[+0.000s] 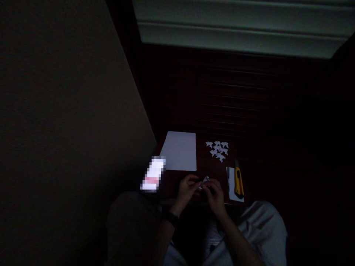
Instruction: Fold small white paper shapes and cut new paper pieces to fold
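Note:
Between my two hands, near the front edge of the dark table, is a small folded piece of white paper [205, 180]. My left hand [186, 189] pinches it from the left, and my right hand [215, 194] grips it from the other side; the fingers partly cover it. Farther back on the table lies a loose cluster of several small folded paper figures [219, 149]. A yellow utility knife [238, 183] rests on a stack of white paper pieces [232, 188], to the right of my right hand.
A large white sheet or stack of paper [180, 150] lies at the back left of the table. A lit screen, blurred into blocks [153, 174], sits at the left edge. A pale wall [69, 92] rises on the left. The room is very dark.

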Motion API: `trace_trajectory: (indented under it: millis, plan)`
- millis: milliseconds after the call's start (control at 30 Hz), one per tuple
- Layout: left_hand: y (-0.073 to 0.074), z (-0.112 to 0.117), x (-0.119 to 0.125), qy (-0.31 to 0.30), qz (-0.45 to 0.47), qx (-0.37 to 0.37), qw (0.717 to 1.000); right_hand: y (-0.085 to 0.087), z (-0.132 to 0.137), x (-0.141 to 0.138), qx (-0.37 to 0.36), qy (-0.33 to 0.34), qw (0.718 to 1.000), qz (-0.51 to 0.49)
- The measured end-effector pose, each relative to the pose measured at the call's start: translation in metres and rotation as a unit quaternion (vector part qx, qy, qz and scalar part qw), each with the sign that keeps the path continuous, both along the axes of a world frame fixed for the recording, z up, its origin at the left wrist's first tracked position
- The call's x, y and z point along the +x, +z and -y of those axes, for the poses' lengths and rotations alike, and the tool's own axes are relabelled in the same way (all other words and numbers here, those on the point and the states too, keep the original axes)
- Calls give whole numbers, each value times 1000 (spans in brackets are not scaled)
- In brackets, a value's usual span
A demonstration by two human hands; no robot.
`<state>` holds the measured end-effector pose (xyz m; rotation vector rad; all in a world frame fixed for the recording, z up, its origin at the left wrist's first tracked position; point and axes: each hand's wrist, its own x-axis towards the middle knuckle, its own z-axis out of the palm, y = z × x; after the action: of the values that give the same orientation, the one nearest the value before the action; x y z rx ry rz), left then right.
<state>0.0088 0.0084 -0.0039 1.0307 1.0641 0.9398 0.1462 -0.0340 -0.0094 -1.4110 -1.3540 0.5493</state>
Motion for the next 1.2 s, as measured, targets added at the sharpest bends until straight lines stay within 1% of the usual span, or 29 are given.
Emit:
trace_trajectory:
  millis: [233, 367, 500, 667, 900, 1000, 1100, 1200]
  plan:
    - [-1, 3, 0, 0, 23, 26, 999, -1, -1, 0, -7, -7, 1000, 13]
    - [-2, 5, 2, 16, 31, 50, 998, 0, -1, -3, -8, -17, 999, 31]
    - [-7, 5, 6, 34, 22, 58, 997, -2, -3, -4, -2, -30, 998, 50]
    - [-11, 6, 9, 41, 10, 57, 997, -4, -3, -4, -1, -38, 997, 62]
    - [-3, 10, 4, 6, -16, 96, 995, -3, -2, -5, -5, -43, 997, 64]
    - [-5, 9, 1, -12, -44, 116, 992, -3, -2, -4, -6, -41, 997, 60]
    - [-10, 6, 1, -21, -55, 97, 994, -3, -1, -3, -7, -33, 998, 57]
    - [-12, 6, 1, -30, -39, 63, 997, -4, 0, -3, -12, -31, 998, 52]
